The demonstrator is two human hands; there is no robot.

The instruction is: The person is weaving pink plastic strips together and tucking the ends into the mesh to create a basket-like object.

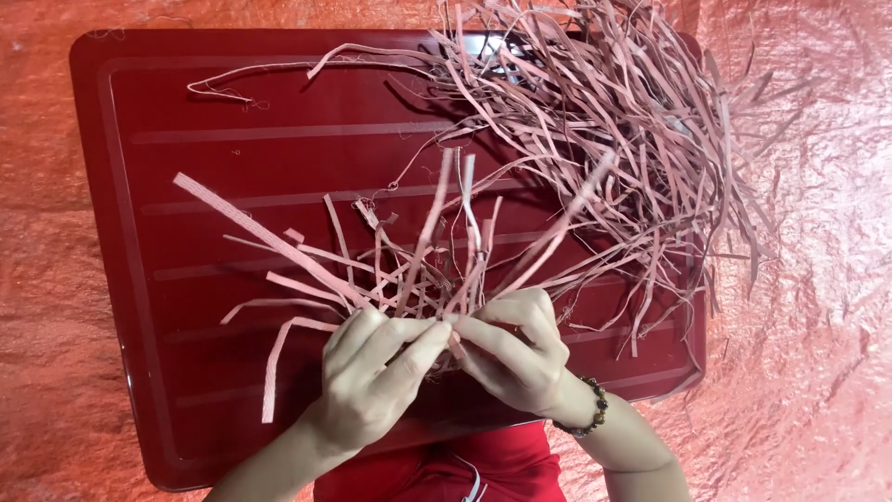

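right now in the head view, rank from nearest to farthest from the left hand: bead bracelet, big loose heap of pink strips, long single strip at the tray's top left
1. Dark bead bracelet, on the right wrist, lower right of the left hand.
2. Big loose heap of pink strips, upper right on the dark red plastic tray.
3. Long single pink strip, near the tray's top left edge.
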